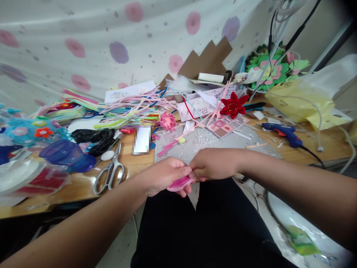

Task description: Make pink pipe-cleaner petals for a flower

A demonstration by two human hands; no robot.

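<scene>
My left hand (164, 175) is closed around a pink petal-shaped piece (180, 184), held over my lap at the table's front edge. From the right, my right hand (213, 163) meets it with a closed pinch at the piece's edge; the fingertips cover the exact grip. Just beyond the hands is a grey mat (170, 149) with pink pipe cleaners (169, 148) and small white scraps (206, 140). A pink pipe-cleaner flower (167, 121) and a red one (234, 105) are farther back.
Silver scissors (111, 171) rest left of the mat, near a blurred-out phone-like rectangle (141, 140). A blue glue gun (283, 133) with its cord lies to the right. Bundled pipe cleaners (125, 108) cover the back left. A clear tub (30, 178) occupies the left edge.
</scene>
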